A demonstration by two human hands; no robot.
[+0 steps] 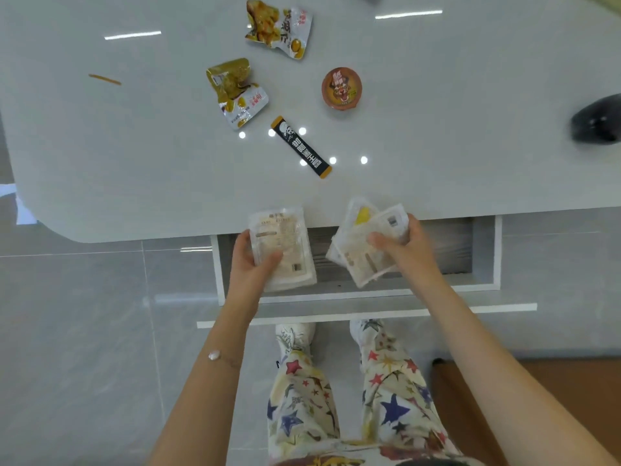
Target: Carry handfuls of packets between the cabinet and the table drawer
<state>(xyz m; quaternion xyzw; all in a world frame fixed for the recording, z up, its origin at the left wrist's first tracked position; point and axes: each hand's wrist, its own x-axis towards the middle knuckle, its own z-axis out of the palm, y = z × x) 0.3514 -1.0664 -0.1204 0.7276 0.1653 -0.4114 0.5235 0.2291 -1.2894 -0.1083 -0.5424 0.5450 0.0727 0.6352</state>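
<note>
1. Across the upper half of the frame stretched a glossy white table (470,129), its near edge running through the middle of the picture.
2. Below that edge, at centre, an open white drawer (484,250) stood pulled out over the grey tiled floor (84,314).
3. At lower centre, star-patterned trousers (393,398) showed between the person's two forearms.
4. Left of centre, the left hand (250,260) gripped a pale flat packet (285,243), thumb curled over its face; the packet hung over the drawer, its top reaching just past the table edge.
5. Right of centre, the right hand (401,242) clutched a fanned bunch of pale packets (363,243), fingers curled round them, also above the drawer and well apart from the left hand's packet.
6. Upper centre of the frame held a silver-and-yellow snack pouch (279,28), with a second, gold pouch (235,92) lower left of it.
7. Just below these lay a black stick sachet (301,147), slanted.
8. Right of the gold pouch sat a small round cup (341,88) with an orange lid.
9. At the upper left lay a thin orange strip (105,79).
</note>
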